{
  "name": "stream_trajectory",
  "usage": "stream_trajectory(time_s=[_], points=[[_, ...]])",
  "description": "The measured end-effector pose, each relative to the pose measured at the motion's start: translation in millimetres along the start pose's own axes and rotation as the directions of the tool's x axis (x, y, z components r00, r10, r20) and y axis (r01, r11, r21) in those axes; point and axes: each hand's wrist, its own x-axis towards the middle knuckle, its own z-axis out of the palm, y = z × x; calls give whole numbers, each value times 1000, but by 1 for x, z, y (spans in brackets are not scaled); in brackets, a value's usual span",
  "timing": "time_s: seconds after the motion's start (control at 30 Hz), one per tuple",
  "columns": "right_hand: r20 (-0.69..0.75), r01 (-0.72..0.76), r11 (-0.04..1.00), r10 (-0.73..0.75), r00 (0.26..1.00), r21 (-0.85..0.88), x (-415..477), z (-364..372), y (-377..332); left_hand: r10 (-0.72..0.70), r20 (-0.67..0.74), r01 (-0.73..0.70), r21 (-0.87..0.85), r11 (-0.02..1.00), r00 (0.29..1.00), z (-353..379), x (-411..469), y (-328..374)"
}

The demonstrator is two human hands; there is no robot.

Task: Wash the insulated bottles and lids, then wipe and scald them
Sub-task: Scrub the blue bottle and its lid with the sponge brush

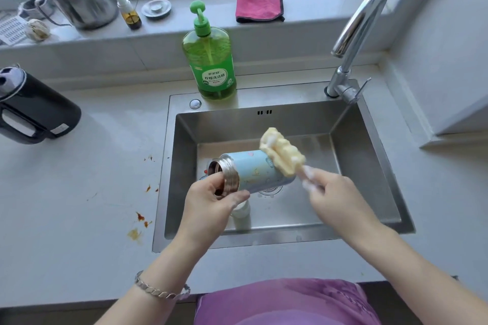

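A light blue insulated bottle [260, 170] with a steel threaded neck lies tilted above the sink, its open mouth towards the left. My left hand [211, 203] grips it at the neck. My right hand [332, 192], foamy at the fingers, holds the handle of a yellow sponge brush [281, 154] whose soapy head rests on the bottle's far end. A white bottle or lid [241, 215] lies in the sink under my left hand, mostly hidden.
The steel sink [369, 155] has a tall tap [353, 42] at its back right. A green dish soap bottle [210, 60] stands behind it. A pink cloth [258, 6] lies on the windowsill, a black kettle [34, 111] on the left counter, brown stains [140, 216] beside the sink.
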Motion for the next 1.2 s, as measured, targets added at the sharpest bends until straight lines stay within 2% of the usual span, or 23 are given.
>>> stream_trajectory(time_s=[0.07,0.1,0.2,0.23,0.33,0.37,0.4,0.5,0.53,0.63,0.67,0.7,0.8,0.83,0.97,1.03,1.1,1.17,1.2], points=[[82,142,990,-142,986,9,-18,6,-16,0,16,0,0,1000,1000,-1,-2,-1],[111,129,991,-131,985,28,-18,2,-17,16,31,-16,-4,1000,999,-2,-4,-2],[81,-110,994,111,991,-18,8,-15,-1,112,71,-117,71,991,991,-7,-9,-5],[75,-130,992,129,989,-3,10,-17,1,169,99,-181,128,975,981,-9,-9,-6],[188,50,990,-75,979,135,-7,-9,-17,357,204,-406,307,861,912,-14,-5,-9],[216,59,984,-95,972,167,-10,-8,-18,385,227,-442,327,835,895,-15,-5,-9],[217,27,987,-62,974,158,-7,-10,-13,403,237,-462,322,826,884,-17,-5,-10],[174,-175,983,164,971,47,11,-17,13,478,251,-538,319,780,842,-20,-4,-11],[161,-180,982,170,972,52,10,-14,16,497,258,-558,319,766,829,-19,-2,-11],[156,-27,976,-7,988,214,-10,1,-3,511,287,-583,315,749,811,-16,1,-13],[164,-16,963,-29,986,268,-14,3,-6,509,289,-582,312,751,811,-16,0,-14],[170,-37,960,-12,985,279,-12,3,-5,500,288,-574,311,758,817,-17,-1,-16],[190,-223,956,187,964,192,5,-1,17,484,276,-554,321,768,830,-18,-1,-20],[203,-247,951,209,957,188,5,1,20,487,282,-559,317,766,827,-17,-1,-21],[261,-127,933,37,965,337,-2,8,-1,480,278,-550,304,778,832,-13,-2,-24],[227,-168,915,87,970,367,2,4,5,476,243,-532,297,793,845,-13,-2,-24],[204,-351,852,292,934,389,8,-2,27,478,202,-518,262,814,855,-16,-2,-21],[326,-566,660,463,824,494,6,-4,38,444,151,-466,175,867,883,-18,-2,-19],[409,-625,542,475,779,562,5,-2,40,417,133,-433,134,891,899,-18,-1,-18]])
